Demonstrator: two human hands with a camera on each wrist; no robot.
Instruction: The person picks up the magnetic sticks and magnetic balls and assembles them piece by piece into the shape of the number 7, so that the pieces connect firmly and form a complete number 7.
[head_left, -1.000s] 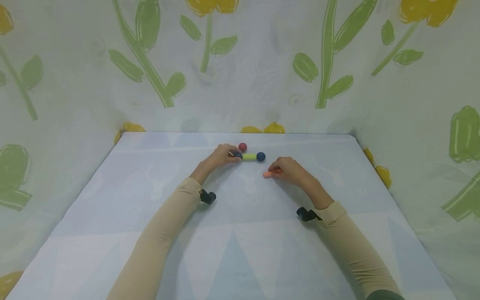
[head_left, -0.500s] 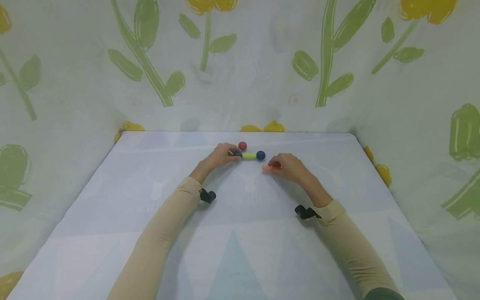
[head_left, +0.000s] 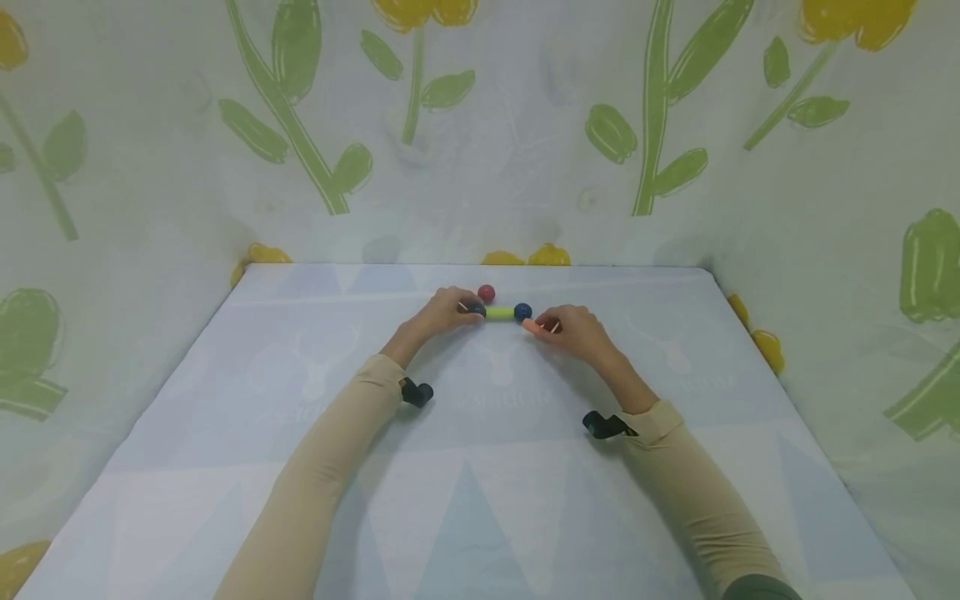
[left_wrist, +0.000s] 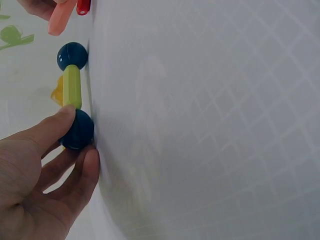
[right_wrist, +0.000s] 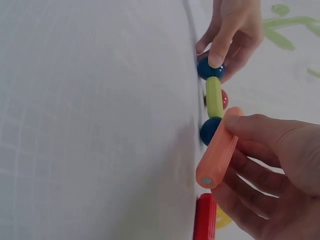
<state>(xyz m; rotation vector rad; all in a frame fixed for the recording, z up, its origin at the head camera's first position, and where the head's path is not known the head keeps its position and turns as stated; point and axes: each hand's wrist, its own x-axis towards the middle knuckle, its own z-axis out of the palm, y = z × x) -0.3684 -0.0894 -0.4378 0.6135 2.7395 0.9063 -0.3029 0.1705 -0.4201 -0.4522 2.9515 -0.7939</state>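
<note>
My left hand (head_left: 446,310) pinches a dark blue ball (left_wrist: 79,131) between thumb and fingers. A yellow-green magnetic rod (head_left: 500,313) runs from that ball to a second blue ball (left_wrist: 72,56), the three lined up in a row low at the tabletop. In my right hand (head_left: 579,331) is an orange magnetic rod (right_wrist: 219,155), gripped by thumb and fingers, with a small metal disc visible in its near end. Its far end overlaps the second blue ball in the right wrist view. Just behind the row sits a red ball (head_left: 486,293).
Near my right hand a red rod (right_wrist: 205,217) lies on the table; the hand hides it in the head view. A pale patterned cloth covers the table (head_left: 480,500). Flower-printed curtains (head_left: 525,167) rise behind and at both sides.
My right hand has moved forward and slightly left, bringing the orange rod from below the row up to the right-hand blue ball and tilting it. The left hand keeps its hold.
</note>
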